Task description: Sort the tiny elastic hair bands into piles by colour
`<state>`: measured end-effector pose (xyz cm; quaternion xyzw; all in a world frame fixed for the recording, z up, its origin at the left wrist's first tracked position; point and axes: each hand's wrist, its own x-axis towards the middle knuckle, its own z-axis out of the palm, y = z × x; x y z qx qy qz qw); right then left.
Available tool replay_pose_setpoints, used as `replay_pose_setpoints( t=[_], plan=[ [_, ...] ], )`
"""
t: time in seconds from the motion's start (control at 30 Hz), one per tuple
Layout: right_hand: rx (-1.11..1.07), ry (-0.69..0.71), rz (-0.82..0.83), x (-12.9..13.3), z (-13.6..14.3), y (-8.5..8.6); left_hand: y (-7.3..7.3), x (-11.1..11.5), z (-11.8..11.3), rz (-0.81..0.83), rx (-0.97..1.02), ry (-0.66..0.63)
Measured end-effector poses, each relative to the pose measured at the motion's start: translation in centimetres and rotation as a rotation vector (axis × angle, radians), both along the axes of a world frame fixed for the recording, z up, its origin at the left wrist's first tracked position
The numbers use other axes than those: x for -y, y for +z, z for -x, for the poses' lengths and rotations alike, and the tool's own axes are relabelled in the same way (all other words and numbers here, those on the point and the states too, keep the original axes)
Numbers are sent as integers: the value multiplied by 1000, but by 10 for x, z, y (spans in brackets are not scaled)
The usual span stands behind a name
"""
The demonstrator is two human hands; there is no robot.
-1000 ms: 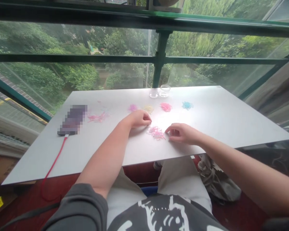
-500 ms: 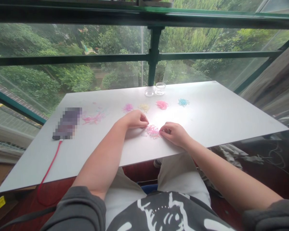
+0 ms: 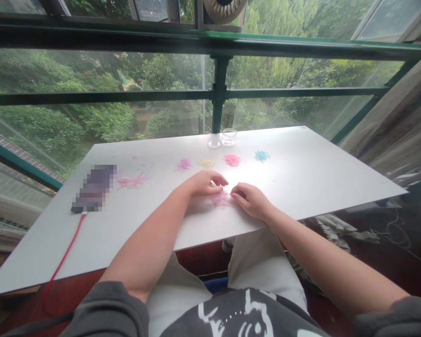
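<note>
A small pile of pink and purple thin loops (image 3: 220, 200), which look like small rubber bands, lies on the white table between my hands. My left hand (image 3: 207, 183) is over the pile's left and far side, thumb and fingers apart with nothing visible held. At the pile's right edge, my right hand (image 3: 250, 199) has its thumb and fingertips pinched together. Whatever is between those fingertips is too small to make out. Beyond my hands are sorted piles: purple bands (image 3: 184, 164), yellow bands (image 3: 206, 163), pinkish-red bands (image 3: 232, 160) and blue bands (image 3: 262, 156).
Two clear round containers (image 3: 228, 137) stand near the table's far edge. A looser mixed pile (image 3: 133, 179) lies on the left, beside a pixelated phone-like device (image 3: 95, 188) with a red cable (image 3: 68, 245). Green railings (image 3: 217, 96) run behind the white table (image 3: 323, 187).
My left hand's thumb and fingers have parted and reach further right over the pile. My right hand stays pinched at its right edge. The camera view has tipped slightly upward.
</note>
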<state>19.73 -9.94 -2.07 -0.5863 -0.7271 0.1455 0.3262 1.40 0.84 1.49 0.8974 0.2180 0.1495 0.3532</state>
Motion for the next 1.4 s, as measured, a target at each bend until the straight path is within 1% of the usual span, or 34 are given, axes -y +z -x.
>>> replay_pose_setpoints(
  t=[0.23, 0.37, 0.67, 0.83, 0.97, 1.03, 1.1, 1.23, 1.4],
  plan=[
    [-43, -28, 46, -1, 0, 2, -1, 10, -7, -45, 0, -62],
    [-46, -33, 55, 0, 1, 2, -2, 11, -9, -96, -24, -51],
    [-96, -53, 53, 1, 0, 4, -1, 8, -2, -70, -68, -33],
    [-148, -79, 63, 2, 1, 6, 1, 8, -2, -89, -46, -55],
    [-171, -40, 83, -1, -1, 9, 1, 6, -3, -114, 15, -58],
    [-171, -18, 98, -6, -2, 12, -2, 5, -4, -138, 61, -33],
    [-164, 13, 109, -14, -3, 16, -5, 3, -5, -171, 112, 19],
    [-156, 92, 111, -33, -1, 26, -9, -1, -3, -224, 242, 162],
    [-196, 208, 66, -58, 1, 35, -10, -3, 2, -256, 395, 321]
  ],
)
